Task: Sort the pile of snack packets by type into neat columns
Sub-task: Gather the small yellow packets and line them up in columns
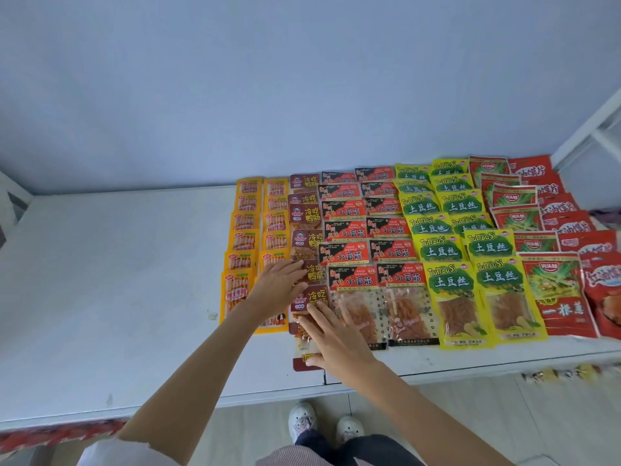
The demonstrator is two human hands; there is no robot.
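Observation:
Snack packets lie in columns on a white table [117, 280]: orange-yellow packets [242, 223] at the left, then dark maroon packets [307, 215], black-and-red packets [349, 232], yellow-green packets [440, 250] and red packets [557, 290] at the right. My left hand [280, 285] lies flat with straight fingers across the maroon column, over the orange column's lower part. My right hand [331, 338] presses flat on the nearest maroon packet [307, 299], which reaches the table's front edge.
A pale blue wall rises behind the table. A white frame [591, 129] stands at the right. Red and yellow packaging [50, 438] shows below the front edge at left and right. My shoes [324, 425] stand on the tiled floor below.

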